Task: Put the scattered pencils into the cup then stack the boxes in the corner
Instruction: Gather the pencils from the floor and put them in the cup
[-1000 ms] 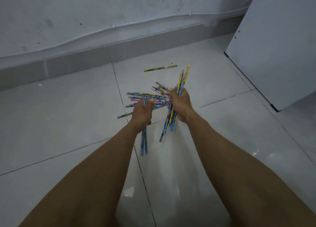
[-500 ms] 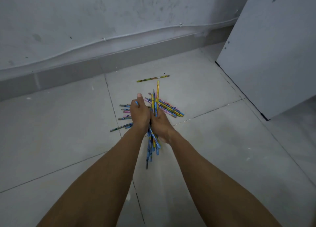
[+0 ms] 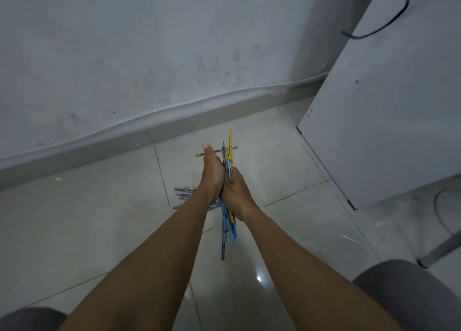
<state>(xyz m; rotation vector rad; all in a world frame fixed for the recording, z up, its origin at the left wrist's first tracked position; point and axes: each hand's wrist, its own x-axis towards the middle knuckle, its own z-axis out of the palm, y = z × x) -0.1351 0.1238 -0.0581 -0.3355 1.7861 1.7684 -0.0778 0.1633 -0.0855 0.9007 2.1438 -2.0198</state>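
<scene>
Pencil bundle (image 3: 228, 171) held above floor tiles (image 3: 274, 156), long axis running away from camera, tips toward wall. Clasped between left hand (image 3: 212, 174) and right hand (image 3: 235, 193), pressed together. Loose pencils (image 3: 184, 193) left lying crosswise below.

Left hand (image 3: 212, 173), right hand (image 3: 235, 193) clasped together

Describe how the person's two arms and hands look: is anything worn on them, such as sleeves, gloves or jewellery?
Both forearms are bare as far as the picture shows; no sleeve is visible. The left hand and the right hand wear no gloves, and no ring, watch or bracelet shows on them or on the wrists. The left thumb's nail is short and unpainted.
</scene>
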